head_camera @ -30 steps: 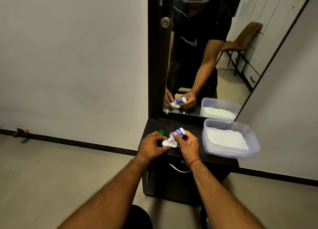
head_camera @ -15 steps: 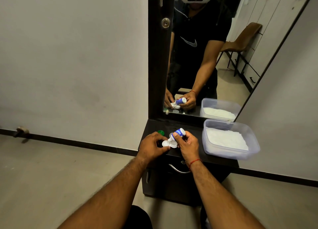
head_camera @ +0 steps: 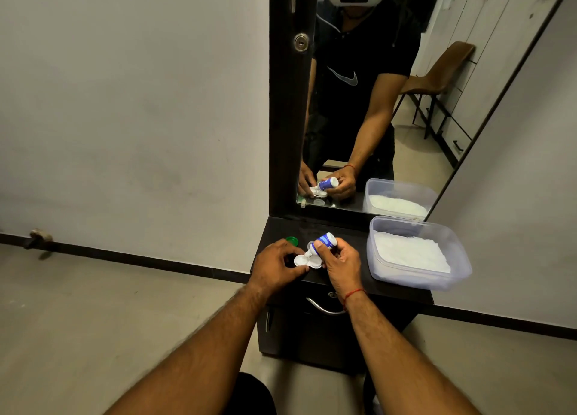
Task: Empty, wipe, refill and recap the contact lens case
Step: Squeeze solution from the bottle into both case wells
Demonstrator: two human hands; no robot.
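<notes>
Fingers (head_camera: 320, 246) of the person's right hand (head_camera: 340, 263) curled round a small white bottle with a blue label (head_camera: 326, 241), tipping it nozzle-down just below the centre of the frame. Its tip hung close over a white plastic twin-well contact lens case (head_camera: 307, 261), about where the two uncapped wells met. Whether any liquid was running could not be told.

The left hand (head_camera: 274, 266) pinched the case by its left side, thumb at the near edge and fingers bent over the far one. The case sat at the front of a dark wooden cabinet top (head_camera: 340, 227); whether it touched the wood could not be told.

Just behind the left hand lay a round green cap (head_camera: 292, 241), with a pale round cap (head_camera: 311, 244) beside it, partly hidden by the bottle. Right of centre on the cabinet stood a clear plastic tub (head_camera: 412, 282) holding white tissue. A red thread (head_camera: 354, 293) circled the right wrist. In the upper middle, a dark-framed wall mirror (head_camera: 421, 152) reflected the hands, bottle and tub.
</notes>
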